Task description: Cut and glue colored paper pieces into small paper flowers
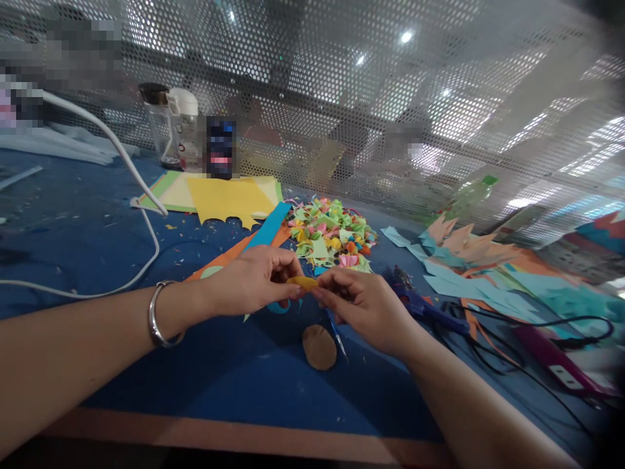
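Now, at mid-frame my left hand [254, 281] and right hand [362, 305] each pinch one end of a small yellow paper piece [303, 282], holding it just above the blue desk [219, 381], seemingly to keep it steady between fingertips. Its long axis runs left to right, roughly level, above a brown disc [319, 347].

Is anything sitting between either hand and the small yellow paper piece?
Nothing visible does. The left hand and the right hand both pinch the yellow paper piece by its ends, fingertips straight on it. The brown disc lies nearer the person on the blue table, apart from it.
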`<state>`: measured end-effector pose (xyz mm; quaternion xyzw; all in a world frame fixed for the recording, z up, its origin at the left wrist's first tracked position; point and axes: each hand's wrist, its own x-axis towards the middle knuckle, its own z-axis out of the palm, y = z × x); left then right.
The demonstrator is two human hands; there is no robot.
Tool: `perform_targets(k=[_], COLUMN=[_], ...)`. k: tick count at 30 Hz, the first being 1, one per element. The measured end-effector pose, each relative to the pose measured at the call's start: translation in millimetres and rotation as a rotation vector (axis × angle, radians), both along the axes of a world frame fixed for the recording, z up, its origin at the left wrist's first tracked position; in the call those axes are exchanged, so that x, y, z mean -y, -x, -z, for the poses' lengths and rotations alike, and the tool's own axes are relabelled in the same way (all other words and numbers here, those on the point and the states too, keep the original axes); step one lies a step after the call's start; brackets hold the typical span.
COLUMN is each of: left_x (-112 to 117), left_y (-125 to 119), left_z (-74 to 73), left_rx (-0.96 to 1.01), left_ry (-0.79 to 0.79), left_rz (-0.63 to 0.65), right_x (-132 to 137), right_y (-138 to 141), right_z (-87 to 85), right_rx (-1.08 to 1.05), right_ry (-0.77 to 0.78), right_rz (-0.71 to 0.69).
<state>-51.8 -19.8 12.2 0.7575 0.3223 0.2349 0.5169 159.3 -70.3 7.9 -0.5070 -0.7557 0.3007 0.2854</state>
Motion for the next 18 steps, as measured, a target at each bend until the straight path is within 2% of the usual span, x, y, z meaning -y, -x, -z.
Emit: perform_targets(k=[6,9,13,15,18], left_x=[4.1,8.5,10.9,10.4,9.0], left_y=[1.9,-0.6,-5.9,-6.5,-4.6], left_z=[-3.1,-3.2,0.8,0.9,-3.0], left_rx=[-0.138,-0.207,-0.200,-0.196,-0.212], left_ry=[-0.221,-0.404,-0.613,-0.602,-0.461], left_rz=[-0.037,-0.070,-0.072,-0.064,-0.039], right_x=[-1.0,-1.6,-1.1,-0.4,0.2], right_y=[-0.8,-0.8,-1.2,-1.0,0.2], right_z=[0.4,-2.3,-6.0,-6.7,-6.4], right_rx=[0.055,0.097,0.191,0.200,0.200], right_ry=[-0.023,-0.053,-0.093,-0.100,-0.083], right_rz=[-0.001,-0.006,0.005,0.002,-0.019])
